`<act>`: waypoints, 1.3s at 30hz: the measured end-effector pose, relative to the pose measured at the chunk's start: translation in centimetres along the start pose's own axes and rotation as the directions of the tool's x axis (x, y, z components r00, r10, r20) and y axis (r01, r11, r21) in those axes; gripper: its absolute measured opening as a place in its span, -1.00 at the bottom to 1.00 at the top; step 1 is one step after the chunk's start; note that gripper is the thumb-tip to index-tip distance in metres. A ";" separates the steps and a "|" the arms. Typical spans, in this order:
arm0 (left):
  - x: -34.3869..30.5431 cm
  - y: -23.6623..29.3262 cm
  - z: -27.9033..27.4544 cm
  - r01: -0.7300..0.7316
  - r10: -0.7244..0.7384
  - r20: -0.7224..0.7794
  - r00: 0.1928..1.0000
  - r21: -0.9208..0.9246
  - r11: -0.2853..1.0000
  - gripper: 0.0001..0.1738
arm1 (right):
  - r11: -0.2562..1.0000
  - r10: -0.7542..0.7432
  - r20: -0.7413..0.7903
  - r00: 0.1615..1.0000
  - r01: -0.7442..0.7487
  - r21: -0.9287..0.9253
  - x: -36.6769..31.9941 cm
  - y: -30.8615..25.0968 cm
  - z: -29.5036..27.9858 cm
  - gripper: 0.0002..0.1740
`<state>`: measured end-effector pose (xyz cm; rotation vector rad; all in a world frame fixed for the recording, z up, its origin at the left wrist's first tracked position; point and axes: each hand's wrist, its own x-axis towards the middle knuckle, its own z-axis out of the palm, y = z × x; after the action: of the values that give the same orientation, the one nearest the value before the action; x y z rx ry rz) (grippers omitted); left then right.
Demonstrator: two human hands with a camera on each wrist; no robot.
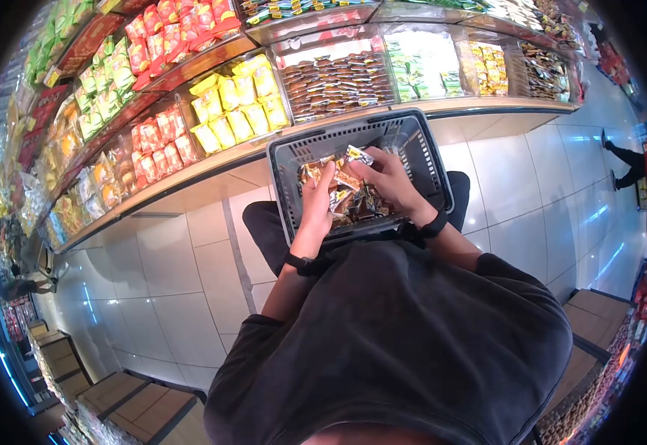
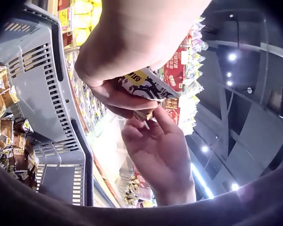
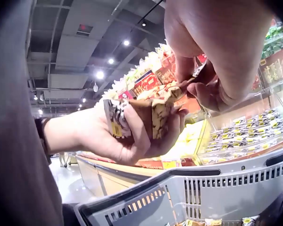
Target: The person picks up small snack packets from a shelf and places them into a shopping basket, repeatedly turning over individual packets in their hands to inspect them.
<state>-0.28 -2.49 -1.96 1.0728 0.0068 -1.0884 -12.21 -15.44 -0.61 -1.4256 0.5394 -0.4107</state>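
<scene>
My left hand grips a few small brown snack packets with black-and-white printed ends and a yellow label. Close beside it, my right hand pinches a small packet with a white, black and yellow end. In the right wrist view, the right hand's fingertips meet the tops of the held packets. Both hands are above a grey plastic basket resting on the person's lap. Many loose packets of the same brown kind lie heaped in the basket, partly hidden by the hands.
A shop shelf runs just beyond the basket, with bins of yellow bags, red bags and brown packets. Tiled floor lies around the person. Wooden stands are behind, and another person's legs show at right.
</scene>
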 end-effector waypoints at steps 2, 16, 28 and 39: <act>-0.2 0.5 -0.3 -0.008 0.007 0.018 1.000 0.046 0.999 -0.68 | 0.992 -0.120 -0.043 0.992 0.121 0.037 -0.4 -2.3 -0.3 -0.74; -5.5 5.5 1.8 0.071 -0.088 0.275 0.957 0.072 0.995 -0.71 | 0.869 -0.425 0.259 0.867 0.471 -0.152 -0.2 -8.3 -2.4 -0.81; -8.7 7.1 2.7 -0.083 -0.005 0.413 0.911 0.195 0.977 -0.64 | 0.875 -0.479 0.345 0.807 0.472 0.110 1.7 -9.6 -2.6 -0.85; -4.6 5.8 0.0 0.256 -0.224 0.377 0.899 -0.035 0.966 -0.57 | 0.745 -0.467 0.474 0.747 0.621 -0.245 0.4 -12.6 -2.2 -0.85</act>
<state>1.53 1.04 4.33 0.7896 -0.1185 -1.4917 -12.46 -18.84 11.72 -2.0067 -0.1685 -0.4950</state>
